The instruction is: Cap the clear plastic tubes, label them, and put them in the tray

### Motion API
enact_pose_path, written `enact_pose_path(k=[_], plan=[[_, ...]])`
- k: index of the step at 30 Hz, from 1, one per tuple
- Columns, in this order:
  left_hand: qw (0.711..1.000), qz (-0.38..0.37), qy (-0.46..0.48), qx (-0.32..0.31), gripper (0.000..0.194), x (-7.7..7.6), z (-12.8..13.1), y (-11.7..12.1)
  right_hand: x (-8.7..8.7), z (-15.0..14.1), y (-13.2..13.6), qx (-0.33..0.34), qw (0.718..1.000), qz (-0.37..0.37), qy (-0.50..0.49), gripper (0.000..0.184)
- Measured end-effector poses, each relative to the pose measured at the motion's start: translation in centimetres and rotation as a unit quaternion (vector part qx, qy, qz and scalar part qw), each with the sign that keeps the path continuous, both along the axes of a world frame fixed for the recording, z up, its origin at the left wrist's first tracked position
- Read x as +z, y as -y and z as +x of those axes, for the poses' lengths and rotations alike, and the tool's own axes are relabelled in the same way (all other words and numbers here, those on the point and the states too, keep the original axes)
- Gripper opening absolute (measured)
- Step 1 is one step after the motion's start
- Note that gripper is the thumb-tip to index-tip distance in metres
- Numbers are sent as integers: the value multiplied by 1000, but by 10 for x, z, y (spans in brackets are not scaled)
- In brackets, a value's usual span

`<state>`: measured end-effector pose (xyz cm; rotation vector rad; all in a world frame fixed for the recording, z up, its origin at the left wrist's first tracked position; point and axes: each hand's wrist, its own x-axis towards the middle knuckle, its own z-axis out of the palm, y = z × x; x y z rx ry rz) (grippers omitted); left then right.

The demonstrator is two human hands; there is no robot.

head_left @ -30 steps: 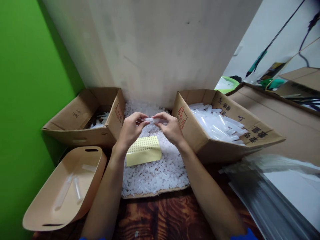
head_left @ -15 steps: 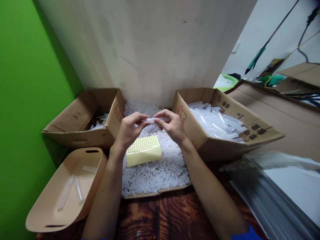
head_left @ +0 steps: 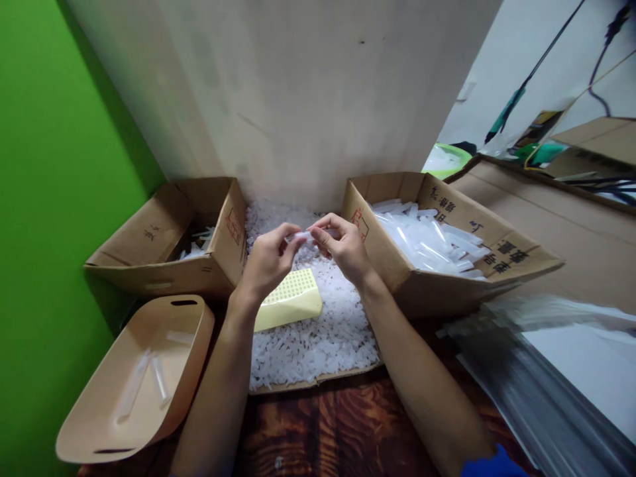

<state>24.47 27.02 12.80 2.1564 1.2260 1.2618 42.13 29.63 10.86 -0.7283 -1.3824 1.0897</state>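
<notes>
A clear plastic tube (head_left: 304, 235) lies roughly level between my two hands, mostly hidden by the fingers. My left hand (head_left: 273, 262) pinches its left end between thumb and fingers. At the other end my right hand (head_left: 340, 245) is closed on the same tube. Under the hands, a pale yellow sheet of small round stickers (head_left: 293, 301) rests on a spread of small white plastic pieces (head_left: 318, 358). Whether a sticker is on the tube I cannot make out.
On the right stands a cardboard box (head_left: 397, 278) full of translucent tubes (head_left: 427, 238). A second cardboard box (head_left: 163, 271) with small white parts is at left. Nearer, a beige basket (head_left: 99, 411) holds several tubes. Plastic bags (head_left: 536, 371) lie at right on the wooden table (head_left: 318, 430).
My left hand has shifted slightly right, closer to my right hand, and its fingers have turned on the tube. Less of the tube shows. The view has moved a little.
</notes>
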Motion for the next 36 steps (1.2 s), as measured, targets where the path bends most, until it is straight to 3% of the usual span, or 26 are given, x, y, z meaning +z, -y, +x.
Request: enact_pose_path(k=[1, 3, 5, 7, 12, 17, 19, 22, 24, 29, 32, 36], plan=[[1000, 22, 8, -8, 34, 1, 0, 0, 0, 0, 0, -11, 1000, -6, -1, 51], [999, 20, 26, -6, 43, 1, -2, 0, 0, 0, 0, -22, 1000, -6, 0, 51], [998, -49, 25, 5, 47, 1, -3, -1, 0, 0, 0, -16, 1000, 6, 12, 49], [996, -93, 4, 5, 62, 1, -4, -1, 0, 1, 1, -12, 1000, 14, 24, 49], [1000, 23, -10, 9, 42, -2, -7, -4, 1, 2, 2, -18, 1000, 8, 1, 48], [988, -149, 17, -45, 69, -1, -5, -1, 1, 1, 4, -25, 997, 68, 40, 37], [987, -149, 43, -36, 72, 1, -2, 2, 0, 1, 5, -37, 995, 73, 59, 35], [996, -71, 51, -23, 58, 3, 2, 3, -2, 1, 4, -52, 996, 61, 47, 35], [996, -57, 63, -34, 54, 2, 4, 2, -2, 2, 3, -46, 997, 60, 26, 35], [972, -185, 124, -74, 65, 0, 3, 0, 2, 2, 6, -20, 994, 101, 41, 32], [984, -146, 82, -54, 57, 0, 1, 0, 3, 1, 7, -25, 992, 109, 64, 32], [999, -36, -18, -5, 36, -3, 2, 0, 3, 0, 8, -39, 996, 47, 65, 33]])
